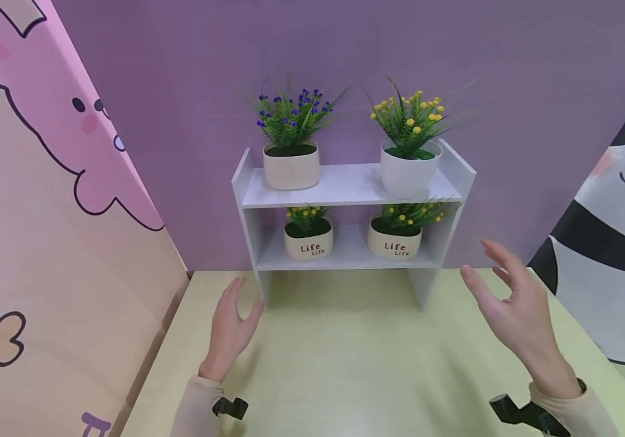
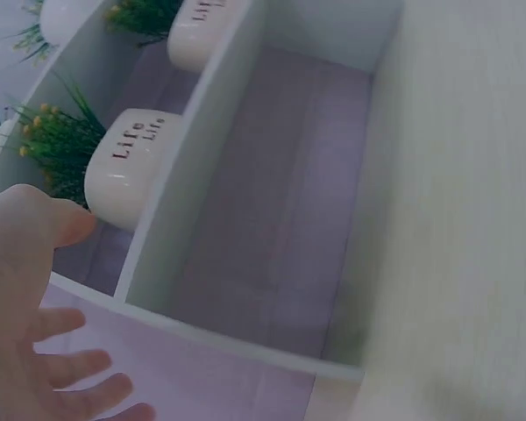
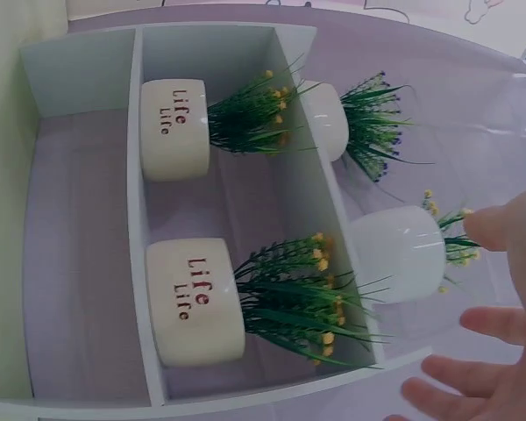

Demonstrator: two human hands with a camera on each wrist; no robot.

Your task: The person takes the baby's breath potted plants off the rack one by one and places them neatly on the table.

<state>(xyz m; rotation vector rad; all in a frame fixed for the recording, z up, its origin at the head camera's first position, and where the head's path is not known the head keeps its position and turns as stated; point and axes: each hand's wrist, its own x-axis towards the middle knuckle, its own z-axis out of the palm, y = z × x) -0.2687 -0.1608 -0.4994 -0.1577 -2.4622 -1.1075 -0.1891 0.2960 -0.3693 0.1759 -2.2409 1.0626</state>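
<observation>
Both hands are bare and hold nothing. My left hand [image 1: 231, 325] hovers over the table at the shelf's front left, thumb and fingers spread apart. Off the shelf's right side, my right hand [image 1: 520, 306] is raised with its fingers extended. Between them a white two-tier shelf [image 1: 339, 265] stands against the wall. On its top sit a cream pot with blue-purple flowers [image 1: 291, 169] and a round white pot with yellow flowers [image 1: 407, 175]. Below are two cream "Life" pots, the left pot [image 1: 309, 246] and the right pot [image 1: 394, 245], both with yellow flowers.
The pale yellow table [image 1: 339, 364] spreads in front of the shelf. Behind rises a purple wall [image 1: 345, 48]. A panel with a pink cartoon figure [image 1: 61, 121] borders the left, and a panda picture [image 1: 624, 200] the right. Each wrist carries a black strap mount.
</observation>
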